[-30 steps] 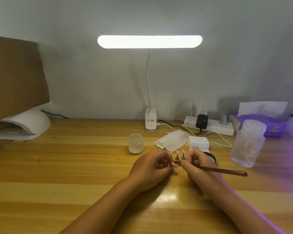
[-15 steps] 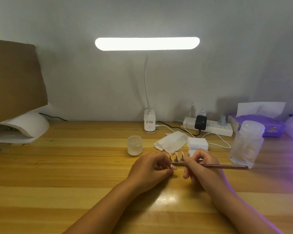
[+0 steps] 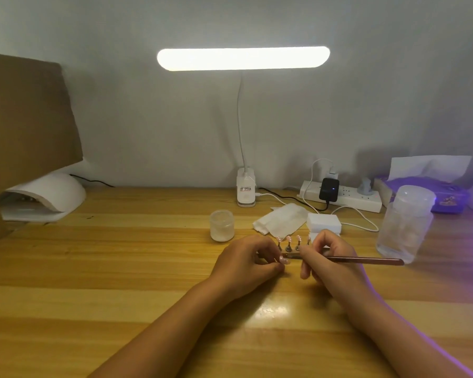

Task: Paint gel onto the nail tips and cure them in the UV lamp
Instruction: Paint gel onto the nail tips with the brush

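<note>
nail tips [image 3: 288,239]: pink, upright, in a row | brush [image 3: 366,260]: brown, near level | UV lamp [image 3: 55,192]: white, far left

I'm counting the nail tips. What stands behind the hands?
A row of nail tips on small stands shows between the left hand and right hand: three plainly, a fourth half covered by the right hand. Any further ones behind that hand are hidden.

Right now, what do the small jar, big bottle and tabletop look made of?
Small jar: frosted glass or plastic, milky and translucent; cannot tell which. Big bottle: likely clear plastic, see-through wall, cloudy cap. Tabletop: wood boards with visible grain, glossy varnish with a bright glare patch.
</note>
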The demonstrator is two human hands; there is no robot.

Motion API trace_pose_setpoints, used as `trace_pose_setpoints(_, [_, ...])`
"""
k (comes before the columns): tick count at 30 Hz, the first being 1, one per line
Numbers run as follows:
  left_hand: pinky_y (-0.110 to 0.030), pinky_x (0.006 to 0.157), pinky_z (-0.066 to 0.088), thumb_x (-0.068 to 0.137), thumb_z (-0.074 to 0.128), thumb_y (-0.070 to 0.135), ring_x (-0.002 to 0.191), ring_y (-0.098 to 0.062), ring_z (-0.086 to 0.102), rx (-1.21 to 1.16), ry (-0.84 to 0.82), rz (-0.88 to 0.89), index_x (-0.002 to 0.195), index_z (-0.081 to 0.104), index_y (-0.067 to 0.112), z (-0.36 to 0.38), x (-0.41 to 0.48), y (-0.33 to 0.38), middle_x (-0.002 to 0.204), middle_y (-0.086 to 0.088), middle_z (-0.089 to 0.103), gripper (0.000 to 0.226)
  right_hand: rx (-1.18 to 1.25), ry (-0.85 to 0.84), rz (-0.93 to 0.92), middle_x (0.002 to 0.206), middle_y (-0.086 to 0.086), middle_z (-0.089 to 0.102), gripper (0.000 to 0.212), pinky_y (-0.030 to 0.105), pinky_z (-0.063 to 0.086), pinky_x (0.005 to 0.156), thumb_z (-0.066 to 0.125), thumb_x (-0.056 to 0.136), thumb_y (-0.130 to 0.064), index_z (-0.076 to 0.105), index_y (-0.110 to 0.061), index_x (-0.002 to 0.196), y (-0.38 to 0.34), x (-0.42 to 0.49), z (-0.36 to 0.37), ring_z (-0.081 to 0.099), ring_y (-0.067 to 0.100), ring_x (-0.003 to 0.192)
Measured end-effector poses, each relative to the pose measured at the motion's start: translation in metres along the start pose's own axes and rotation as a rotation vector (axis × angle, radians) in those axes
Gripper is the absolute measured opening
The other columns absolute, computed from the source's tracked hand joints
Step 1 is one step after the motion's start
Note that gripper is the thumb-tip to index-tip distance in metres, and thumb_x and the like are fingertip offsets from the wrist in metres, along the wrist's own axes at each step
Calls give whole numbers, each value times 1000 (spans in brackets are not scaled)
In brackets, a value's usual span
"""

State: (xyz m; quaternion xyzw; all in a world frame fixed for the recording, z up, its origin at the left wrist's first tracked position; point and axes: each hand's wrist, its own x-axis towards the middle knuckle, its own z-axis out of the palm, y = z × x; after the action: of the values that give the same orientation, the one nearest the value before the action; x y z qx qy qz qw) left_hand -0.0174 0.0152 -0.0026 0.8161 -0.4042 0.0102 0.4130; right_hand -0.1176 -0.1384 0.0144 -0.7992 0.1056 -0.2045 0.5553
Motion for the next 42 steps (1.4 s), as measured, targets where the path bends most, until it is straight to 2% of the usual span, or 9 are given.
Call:
trace_pose_setpoints(3, [-23,68,48,79,79,26,76,-1,61,0,12,8,78,63,40,0,1,-1,79,16,64,22,-41,-65,-3,64,6,71,22,16,37,45,62,92,-26,51,-10,83,-2,-2,2,49,1,42])
trace_pose_setpoints(9, [-20,68,47,80,79,27,81,-1,64,-3,4,21,81,67,37,1,1,-2,81,16,66,16,-73,94,-37,51,6,58,16,17,42,45,62,87,-6,50,-1,78,3,-2,1,52,6,42])
trace_pose_setpoints(15, [-21,70,50,81,78,25,82,-3,64,-1,13,32,85,70,30,1,1,-2,83,14,66,11,-37,-66,-20,63,7,71,21,14,38,44,61,93,-24,51,-10,82,-3,-3,3,50,2,42])
trace_pose_setpoints(21, [-20,70,50,83,77,30,83,-1,64,14,15,33,83,66,37,1,1,-1,83,16,67,13,-49,114,-40,55,10,59,18,14,37,39,62,86,-5,48,2,78,1,-3,1,50,4,38])
trace_pose_setpoints(26, [-16,68,46,82,77,27,82,-2,64,15,18,38,84,67,35,1,0,-2,83,17,65,14,-26,-42,-46,63,7,70,21,17,41,44,61,93,-21,50,-5,84,-3,-5,4,52,8,45])
trace_pose_setpoints(32, [-20,71,48,82,77,29,85,-3,65,-37,9,25,83,69,36,1,0,-2,88,13,70,11,-55,126,-34,51,7,61,17,16,39,41,62,88,-8,49,-3,77,2,-3,1,51,4,40])
trace_pose_setpoints(35, [-18,73,47,82,77,24,86,-2,65,-78,-7,15,85,73,30,0,0,-2,89,11,72,8,-13,78,-67,62,6,68,19,19,44,46,63,92,-21,51,-8,85,-1,-4,1,56,6,47])
trace_pose_setpoints(38, [-10,68,41,83,77,25,82,2,62,-80,-13,5,92,77,26,0,0,-2,89,11,72,9,-15,-23,-53,66,3,69,14,14,42,48,66,90,-17,54,-10,87,0,-3,1,58,2,52])
trace_pose_setpoints(42, [-16,70,45,83,77,27,83,0,63,-93,-18,-20,93,77,27,0,1,-3,91,11,73,10,-17,-47,-37,61,-1,64,10,11,39,45,64,89,-13,57,-10,82,4,0,0,54,0,49])
